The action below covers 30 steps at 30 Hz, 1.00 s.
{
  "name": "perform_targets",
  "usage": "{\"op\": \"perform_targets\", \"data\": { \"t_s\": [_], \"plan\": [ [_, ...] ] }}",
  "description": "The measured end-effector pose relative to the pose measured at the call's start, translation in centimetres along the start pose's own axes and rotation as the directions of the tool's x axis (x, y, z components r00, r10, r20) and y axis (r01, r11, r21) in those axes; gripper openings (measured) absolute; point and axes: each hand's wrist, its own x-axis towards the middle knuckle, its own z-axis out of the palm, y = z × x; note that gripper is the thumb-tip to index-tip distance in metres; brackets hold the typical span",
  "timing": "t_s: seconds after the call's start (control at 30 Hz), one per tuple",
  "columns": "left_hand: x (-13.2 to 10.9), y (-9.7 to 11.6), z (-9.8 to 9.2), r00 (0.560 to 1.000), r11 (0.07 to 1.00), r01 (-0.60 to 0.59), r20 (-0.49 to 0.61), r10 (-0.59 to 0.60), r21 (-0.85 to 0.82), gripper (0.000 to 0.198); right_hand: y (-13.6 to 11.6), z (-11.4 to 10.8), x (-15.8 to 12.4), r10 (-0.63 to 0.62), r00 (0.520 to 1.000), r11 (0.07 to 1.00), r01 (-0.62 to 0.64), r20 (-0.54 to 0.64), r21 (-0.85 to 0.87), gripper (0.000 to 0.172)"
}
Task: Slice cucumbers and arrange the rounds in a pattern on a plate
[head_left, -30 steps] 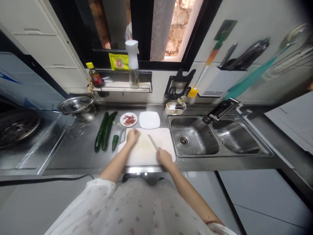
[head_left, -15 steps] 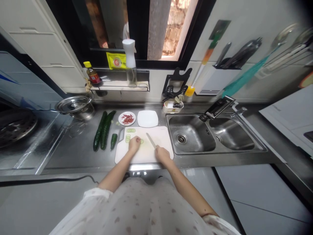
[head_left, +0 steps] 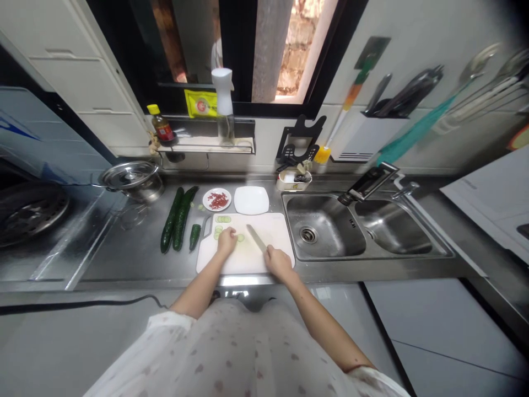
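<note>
A white cutting board (head_left: 248,262) lies on the steel counter in front of me. My right hand (head_left: 278,262) grips a kitchen knife (head_left: 256,238), its blade slanting up and left over the board. Left of the blade, my left hand (head_left: 227,241) rests over the board with its fingers curled together; what they hold, if anything, is too small to make out. Close to those fingertips lies a single cucumber slice (head_left: 240,237). Several more cucumber slices (head_left: 223,219) lie in overlapping rows at the board's upper left, some partly behind my left hand.
Two whole cucumbers (head_left: 181,220) and a cucumber piece (head_left: 194,237) lie left of the board. Behind it are a plate of chopped red pieces (head_left: 227,208) and a white square plate (head_left: 251,200). A double sink (head_left: 326,253) is at right, a lidded steel pot (head_left: 146,187) at left.
The view has shifted slightly. Both hands and the knife stay in nearly the same place over the board, and the slices look unmoved.
</note>
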Motion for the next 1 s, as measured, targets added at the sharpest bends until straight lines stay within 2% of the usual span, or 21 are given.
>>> {"op": "perform_targets", "data": {
  "t_s": [0.27,1.0],
  "plan": [
    [0.2,0.0,0.0,1.000,1.000,0.017,0.020,-0.018,0.009,0.026,-0.4,0.0,-1.6,-0.071,0.996,0.997,0.072,0.052,-0.029,0.031],
    [0.4,0.4,-0.3,0.998,0.998,0.047,0.045,-0.049,0.043,0.022,-1.0,-0.5,-1.8,-0.082,0.990,0.995,0.088,0.117,-0.045,0.030]
  ]
}}
